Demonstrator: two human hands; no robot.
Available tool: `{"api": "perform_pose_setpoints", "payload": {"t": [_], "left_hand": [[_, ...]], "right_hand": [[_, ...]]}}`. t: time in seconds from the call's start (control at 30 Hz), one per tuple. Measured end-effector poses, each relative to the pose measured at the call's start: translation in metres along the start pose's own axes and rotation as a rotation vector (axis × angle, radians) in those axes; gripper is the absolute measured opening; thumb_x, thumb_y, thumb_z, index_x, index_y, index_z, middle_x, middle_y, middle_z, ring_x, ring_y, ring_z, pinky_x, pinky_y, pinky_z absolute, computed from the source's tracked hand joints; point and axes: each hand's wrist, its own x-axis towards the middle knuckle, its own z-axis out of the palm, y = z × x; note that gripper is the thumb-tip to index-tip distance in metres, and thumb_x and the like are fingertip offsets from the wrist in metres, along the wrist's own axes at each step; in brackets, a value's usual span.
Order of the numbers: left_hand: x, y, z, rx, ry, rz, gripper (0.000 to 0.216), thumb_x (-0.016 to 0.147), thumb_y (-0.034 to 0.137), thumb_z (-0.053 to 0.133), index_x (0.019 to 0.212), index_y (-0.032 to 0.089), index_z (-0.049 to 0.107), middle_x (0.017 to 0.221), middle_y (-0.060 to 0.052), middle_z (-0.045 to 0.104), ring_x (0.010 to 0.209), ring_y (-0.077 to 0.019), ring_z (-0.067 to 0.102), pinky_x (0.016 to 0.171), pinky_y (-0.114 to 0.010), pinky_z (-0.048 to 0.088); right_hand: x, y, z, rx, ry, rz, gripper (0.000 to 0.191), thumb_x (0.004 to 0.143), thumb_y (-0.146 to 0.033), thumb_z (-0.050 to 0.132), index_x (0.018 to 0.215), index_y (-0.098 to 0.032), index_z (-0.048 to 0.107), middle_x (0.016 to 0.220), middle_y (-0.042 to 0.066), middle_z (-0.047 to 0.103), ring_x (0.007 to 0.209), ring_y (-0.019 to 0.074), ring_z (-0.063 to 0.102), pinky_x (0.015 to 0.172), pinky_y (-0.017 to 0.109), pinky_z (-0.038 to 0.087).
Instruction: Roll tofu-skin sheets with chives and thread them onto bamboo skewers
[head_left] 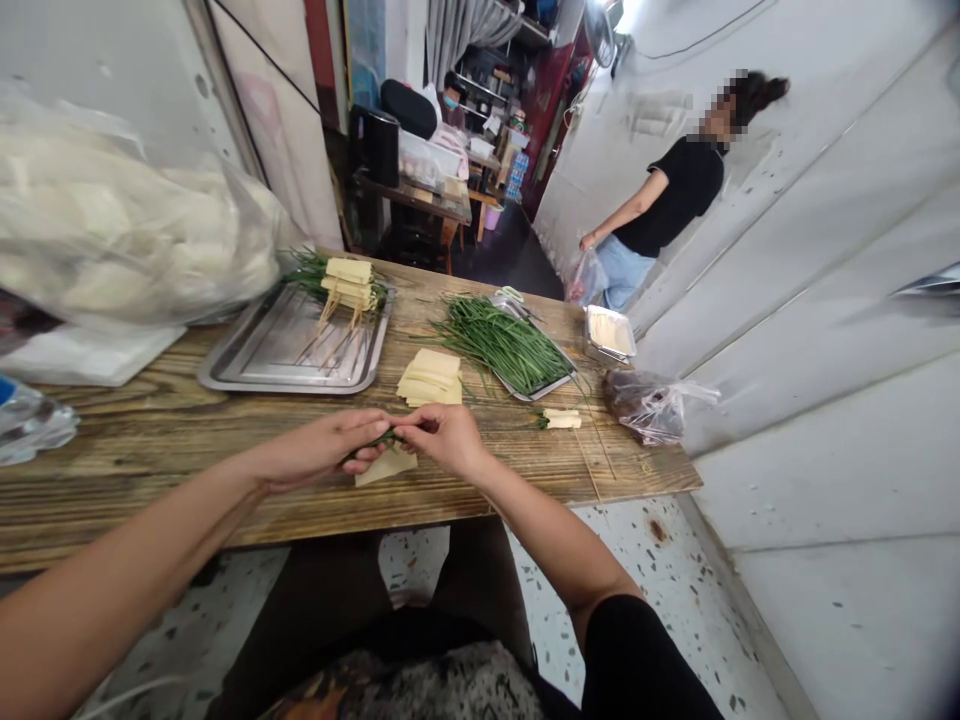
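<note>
Close to the front edge of the table, my left hand (330, 447) is closed around a small bunch of green chives (385, 437). My right hand (448, 440) meets it, its thumb and fingers pinched at the end of the same bunch. Below both hands lies a single pale yellow tofu sheet (388, 467), partly covered by them. Just beyond is a stack of tofu sheets (430, 380). A heap of long chives (504, 343) fills a small metal tray (568, 378). To the right, tofu rolls with chives (561, 419) sit on a thin wooden skewer.
A larger metal tray (255, 365) at left holds skewered tofu rolls (349, 283) and chives. Beside it bulges a big clear bag (135, 225). At right are a foil-lined box (611, 332) and a dark plastic bag (645, 405). One person (679, 195) stands beyond the table; another sits farther back.
</note>
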Motion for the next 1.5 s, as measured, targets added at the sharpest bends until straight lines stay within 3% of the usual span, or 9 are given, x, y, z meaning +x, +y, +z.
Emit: {"api": "perform_pose_setpoints", "payload": {"t": [0.13, 0.27, 0.47, 0.67, 0.87, 1.07, 1.2, 1.3, 1.5], "left_hand": [[-0.005, -0.025, 0.002, 0.256, 0.325, 0.160, 0.067, 0.070, 0.086, 0.071, 0.087, 0.021, 0.073, 0.066, 0.000, 0.062, 0.063, -0.0164, 0.053, 0.056, -0.027, 0.045], [-0.007, -0.052, 0.006, 0.323, 0.523, 0.293, 0.060, 0.068, 0.084, 0.074, 0.073, 0.025, 0.076, 0.091, -0.008, 0.080, 0.089, -0.0267, 0.071, 0.085, -0.038, 0.058], [0.000, -0.068, 0.005, 0.413, 0.510, 0.321, 0.059, 0.070, 0.086, 0.070, 0.076, 0.028, 0.080, 0.091, -0.008, 0.083, 0.089, -0.0285, 0.075, 0.097, -0.044, 0.059], [0.000, -0.070, 0.004, 0.538, 0.484, 0.377, 0.047, 0.086, 0.071, 0.062, 0.084, 0.029, 0.082, 0.098, -0.007, 0.083, 0.093, -0.0277, 0.076, 0.097, -0.041, 0.059], [-0.002, -0.081, 0.001, 0.795, 0.462, 0.616, 0.035, 0.099, 0.050, 0.056, 0.089, 0.027, 0.081, 0.094, -0.006, 0.083, 0.091, -0.0250, 0.076, 0.092, -0.041, 0.057], [-0.012, -0.107, 0.007, 1.159, 0.451, 0.817, 0.039, 0.109, 0.030, 0.042, 0.107, 0.021, 0.079, 0.109, -0.011, 0.083, 0.103, -0.0256, 0.074, 0.094, -0.041, 0.054], [-0.015, -0.124, 0.000, 1.242, 0.403, 0.805, 0.037, 0.110, 0.033, 0.043, 0.119, 0.022, 0.077, 0.124, -0.012, 0.080, 0.116, -0.0277, 0.072, 0.102, -0.044, 0.052], [-0.014, -0.130, -0.008, 1.184, 0.387, 0.765, 0.035, 0.109, 0.035, 0.046, 0.125, 0.026, 0.076, 0.127, -0.011, 0.079, 0.122, -0.0281, 0.070, 0.106, -0.044, 0.051], [-0.010, -0.123, -0.008, 1.185, 0.420, 0.782, 0.033, 0.107, 0.037, 0.051, 0.114, 0.025, 0.080, 0.117, -0.012, 0.081, 0.116, -0.0281, 0.072, 0.100, -0.043, 0.057]], "right_hand": [[0.001, 0.009, 0.002, -0.097, 0.009, -0.023, 0.009, 0.092, -0.023, 0.078, 0.093, -0.015, 0.081, 0.078, 0.001, 0.076, 0.065, 0.0108, 0.067, 0.066, 0.021, 0.051], [-0.005, 0.012, 0.002, -0.339, -0.024, -0.148, 0.006, 0.093, -0.019, 0.076, 0.092, -0.015, 0.080, 0.089, 0.004, 0.079, 0.077, 0.0121, 0.069, 0.074, 0.021, 0.051], [-0.012, 0.016, -0.005, -0.537, -0.095, -0.307, 0.008, 0.097, -0.017, 0.071, 0.093, -0.015, 0.077, 0.096, 0.008, 0.079, 0.090, 0.0168, 0.073, 0.083, 0.025, 0.053], [-0.009, 0.027, -0.007, -0.648, -0.136, -0.426, 0.014, 0.104, -0.021, 0.063, 0.094, -0.016, 0.072, 0.096, 0.008, 0.076, 0.093, 0.0168, 0.070, 0.087, 0.026, 0.053], [-0.007, 0.032, -0.009, -0.840, -0.234, -0.575, 0.027, 0.110, -0.021, 0.051, 0.091, -0.018, 0.069, 0.091, 0.006, 0.073, 0.086, 0.0162, 0.063, 0.087, 0.028, 0.050], [-0.011, 0.028, -0.023, -0.984, -0.381, -0.767, 0.022, 0.110, -0.021, 0.052, 0.103, -0.017, 0.073, 0.110, 0.011, 0.074, 0.101, 0.0201, 0.062, 0.092, 0.032, 0.050], [-0.012, 0.019, -0.029, -1.083, -0.459, -0.829, 0.023, 0.110, -0.029, 0.055, 0.110, -0.015, 0.072, 0.120, 0.014, 0.073, 0.106, 0.0219, 0.061, 0.096, 0.036, 0.050], [-0.014, 0.015, -0.028, -1.146, -0.497, -0.849, 0.019, 0.109, -0.021, 0.055, 0.112, -0.015, 0.072, 0.124, 0.015, 0.072, 0.109, 0.0222, 0.061, 0.097, 0.037, 0.051], [-0.012, 0.019, -0.022, -1.242, -0.475, -0.927, 0.026, 0.110, -0.015, 0.046, 0.109, -0.010, 0.072, 0.116, 0.017, 0.074, 0.100, 0.0224, 0.062, 0.092, 0.038, 0.052]]}}
